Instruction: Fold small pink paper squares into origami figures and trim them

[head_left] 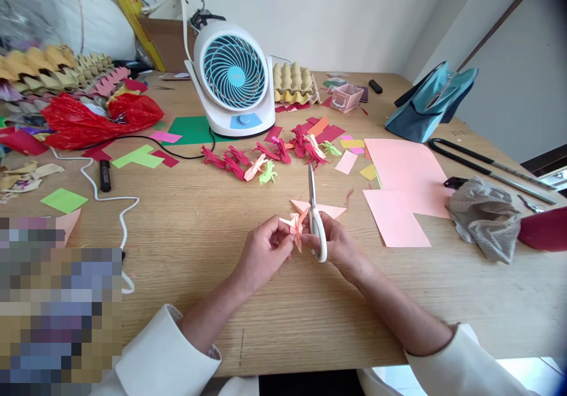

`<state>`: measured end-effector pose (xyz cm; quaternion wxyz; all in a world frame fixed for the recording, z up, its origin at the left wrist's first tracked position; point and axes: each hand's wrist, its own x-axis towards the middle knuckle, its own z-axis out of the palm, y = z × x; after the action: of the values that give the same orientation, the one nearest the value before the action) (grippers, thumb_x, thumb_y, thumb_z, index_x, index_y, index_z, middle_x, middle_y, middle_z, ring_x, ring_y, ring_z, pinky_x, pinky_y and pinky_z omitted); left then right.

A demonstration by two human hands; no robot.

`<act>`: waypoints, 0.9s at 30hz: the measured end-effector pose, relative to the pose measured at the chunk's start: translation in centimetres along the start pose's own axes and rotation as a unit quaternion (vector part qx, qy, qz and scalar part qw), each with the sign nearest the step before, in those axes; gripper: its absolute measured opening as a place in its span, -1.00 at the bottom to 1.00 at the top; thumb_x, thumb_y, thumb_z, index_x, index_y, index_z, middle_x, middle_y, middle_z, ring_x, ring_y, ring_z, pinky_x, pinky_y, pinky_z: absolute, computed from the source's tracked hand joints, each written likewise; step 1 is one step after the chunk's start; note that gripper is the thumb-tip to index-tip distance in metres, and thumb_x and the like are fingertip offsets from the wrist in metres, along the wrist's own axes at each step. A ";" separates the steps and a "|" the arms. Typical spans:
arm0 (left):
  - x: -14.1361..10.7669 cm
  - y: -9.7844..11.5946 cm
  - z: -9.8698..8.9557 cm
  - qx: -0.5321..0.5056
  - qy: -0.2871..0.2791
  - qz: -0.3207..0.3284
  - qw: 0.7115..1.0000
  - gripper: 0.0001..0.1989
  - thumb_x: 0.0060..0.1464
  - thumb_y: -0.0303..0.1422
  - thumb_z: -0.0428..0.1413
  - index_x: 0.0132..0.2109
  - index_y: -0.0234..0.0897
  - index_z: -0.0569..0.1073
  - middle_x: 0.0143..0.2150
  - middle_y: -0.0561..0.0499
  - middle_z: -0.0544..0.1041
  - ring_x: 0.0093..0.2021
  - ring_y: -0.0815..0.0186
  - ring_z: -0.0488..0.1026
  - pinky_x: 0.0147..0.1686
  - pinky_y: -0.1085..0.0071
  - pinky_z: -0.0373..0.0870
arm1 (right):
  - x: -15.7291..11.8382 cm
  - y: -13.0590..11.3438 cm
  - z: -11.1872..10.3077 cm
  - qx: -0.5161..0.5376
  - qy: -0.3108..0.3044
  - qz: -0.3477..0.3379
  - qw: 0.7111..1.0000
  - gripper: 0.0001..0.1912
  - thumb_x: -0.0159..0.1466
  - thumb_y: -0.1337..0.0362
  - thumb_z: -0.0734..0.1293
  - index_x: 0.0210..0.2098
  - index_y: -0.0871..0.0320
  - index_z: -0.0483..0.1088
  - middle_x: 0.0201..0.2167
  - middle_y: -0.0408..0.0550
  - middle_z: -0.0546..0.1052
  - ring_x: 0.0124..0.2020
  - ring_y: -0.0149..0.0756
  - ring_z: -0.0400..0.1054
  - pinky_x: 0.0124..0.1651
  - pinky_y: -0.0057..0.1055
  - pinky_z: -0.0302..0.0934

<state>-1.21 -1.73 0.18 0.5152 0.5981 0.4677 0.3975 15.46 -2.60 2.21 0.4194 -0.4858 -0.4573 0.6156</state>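
Observation:
Between the fingertips of my left hand (268, 243) is a small folded origami figure (296, 226) of peach paper with several thin points. My right hand (333, 243) has white-handled scissors (317, 230) looped on it, blades pointing away from me. Its thumb and fingertips come up to the right side of the figure; whether they pinch it is hard to make out. Just behind both hands lies a folded triangle of peach paper (333, 210) on the table. Farther back sit several finished-looking origami figures in dark red (234, 164), pale peach (256, 167) and light green (268, 173).
A white fan (234, 80) stands at the back centre. Pink paper sheets (396, 218) lie to the right, near a crumpled grey cloth (484, 218). At left are a red plastic bag (100, 121), a black marker (105, 175) and a white cord (123, 224). A blue bag (427, 109) stands at back right.

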 end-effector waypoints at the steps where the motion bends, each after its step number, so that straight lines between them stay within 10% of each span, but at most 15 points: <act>1: 0.0 0.0 0.0 -0.001 0.000 -0.002 1.000 -0.89 0.06 -0.33 0.15 -0.36 -0.24 0.39 -0.42 0.08 0.44 -0.47 0.39 0.43 -0.54 0.49 0.50 | 0.0 -0.1 0.0 0.000 -0.002 -0.001 1.000 -0.49 -0.04 -0.03 0.51 -0.28 0.12 0.29 -0.42 -0.17 0.38 -0.38 -0.36 0.24 -0.36 -0.42 0.12; 21: 0.5 1.0 -0.9 -0.097 -0.044 -0.040 0.994 -0.77 0.05 -0.21 0.21 -0.32 -0.31 0.47 -0.46 0.08 0.42 -0.51 0.43 0.35 -0.57 0.52 0.45 | 0.0 1.3 -0.3 -0.067 -0.026 -0.047 0.996 -0.56 0.08 0.03 0.46 -0.23 0.13 0.25 -0.43 -0.20 0.36 -0.45 -0.41 0.20 -0.41 -0.45 0.08; 27: 1.4 0.6 -1.9 -0.130 0.024 -0.031 0.991 -0.75 0.02 -0.21 0.24 -0.33 -0.32 0.45 -0.41 0.08 0.45 -0.53 0.48 0.29 -0.59 0.55 0.39 | -0.4 -0.2 -3.1 -0.396 0.103 -0.139 0.902 -0.82 0.30 0.16 0.25 -0.27 0.16 0.34 -0.45 -0.15 0.39 -0.46 -0.40 0.19 -0.38 -0.44 0.03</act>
<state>-2.63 0.11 1.06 0.5890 0.5020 0.4426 0.4530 18.60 -2.41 2.13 0.3183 -0.6039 -0.6808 0.2654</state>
